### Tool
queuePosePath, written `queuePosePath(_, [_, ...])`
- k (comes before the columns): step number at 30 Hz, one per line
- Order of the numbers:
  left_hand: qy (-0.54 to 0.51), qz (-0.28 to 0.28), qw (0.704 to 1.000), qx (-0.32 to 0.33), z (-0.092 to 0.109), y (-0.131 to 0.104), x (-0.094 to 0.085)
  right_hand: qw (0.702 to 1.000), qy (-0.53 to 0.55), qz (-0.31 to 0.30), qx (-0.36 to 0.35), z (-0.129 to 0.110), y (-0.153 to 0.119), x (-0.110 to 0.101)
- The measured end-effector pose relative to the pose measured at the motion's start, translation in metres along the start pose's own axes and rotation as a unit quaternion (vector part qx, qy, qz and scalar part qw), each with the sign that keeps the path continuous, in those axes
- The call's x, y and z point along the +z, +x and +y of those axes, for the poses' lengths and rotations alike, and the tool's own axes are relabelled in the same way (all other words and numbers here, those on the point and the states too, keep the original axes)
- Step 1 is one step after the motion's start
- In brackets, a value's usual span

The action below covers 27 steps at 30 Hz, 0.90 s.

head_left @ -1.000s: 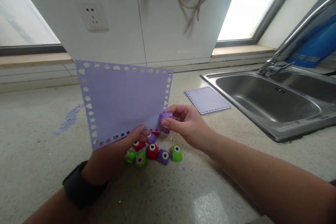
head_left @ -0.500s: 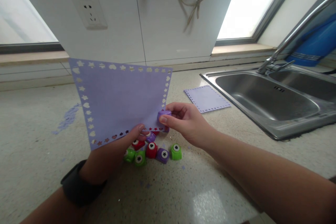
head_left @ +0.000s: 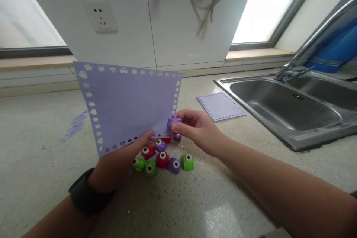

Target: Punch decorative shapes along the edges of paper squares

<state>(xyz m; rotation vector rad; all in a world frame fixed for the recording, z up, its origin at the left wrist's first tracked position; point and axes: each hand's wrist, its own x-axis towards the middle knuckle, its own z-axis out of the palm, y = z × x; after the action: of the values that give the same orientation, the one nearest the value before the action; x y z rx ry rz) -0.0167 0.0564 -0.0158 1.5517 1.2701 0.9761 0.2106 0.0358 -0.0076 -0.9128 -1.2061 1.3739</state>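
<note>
We see the left hand (head_left: pixel 138 147) grasping the purple sheet (head_left: pixel 131 100) by its lower edge, thumb on the near face; the other fingers are mostly hidden. Sheet is raised and tilted, left of center in the frame, above and behind the left hand; it takes up the space between that hand and the wall (head_left: pixel 178 37). Cut-outs run along its edges: stars, hearts, other small shapes.

Right hand (head_left: pixel 198 130) is just right of frame center, pinching a purple punch (head_left: pixel 174 121) between thumb and fingers, punch at the sheet's lower right edge. We can't tell whether the punch is pressed down. Sheet lies to the left of the right hand.

Lower center, on the desk (head_left: pixel 240 182), we have loose punches in a group: red punch (head_left: pixel 162 160), dark purple punch (head_left: pixel 174 166), more red, green and purple ones, some partly covered by sheet or hand. One green punch (head_left: pixel 188 162) sits at the group's right end. Paper scraps (head_left: pixel 74 124) lie left of the held sheet, a few bits near the punches.

Right of center, second sheet (head_left: pixel 221 106) lies flat, bordered with cut-outs, near the sink (head_left: pixel 281 100) at right. Black wristband (head_left: pixel 90 193) on the left wrist, lower left.
</note>
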Motion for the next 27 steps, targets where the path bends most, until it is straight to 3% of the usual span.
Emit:
queuePosePath(3, [0.067,0.086,0.993,-0.041,0.014,0.001,0.007,1.0,-0.002,0.022,-0.011,0.003,0.002,-0.004])
queuePosePath(8, [-0.001,0.008,0.994,-0.106,0.022,0.003,0.01,0.997,0.0,0.064,-0.039,0.006,0.005,-0.014])
queuePosePath(14, [-0.037,0.022,0.997,-0.07,0.012,0.006,0.002,0.985,-0.123,0.097,-0.072,-0.001,0.007,-0.023])
queuePosePath(20, [-0.151,0.014,0.987,-0.056,0.004,0.012,-0.002,0.939,-0.338,0.03,-0.05,-0.007,0.004,-0.026])
queuePosePath(23, [-0.264,0.029,0.962,-0.068,-0.001,0.017,0.003,0.919,-0.395,-0.022,-0.01,-0.006,0.001,-0.026])
queuePosePath(27, [-0.334,0.026,0.94,-0.066,-0.006,0.022,0.007,0.891,-0.45,-0.067,-0.013,-0.011,-0.004,-0.022])
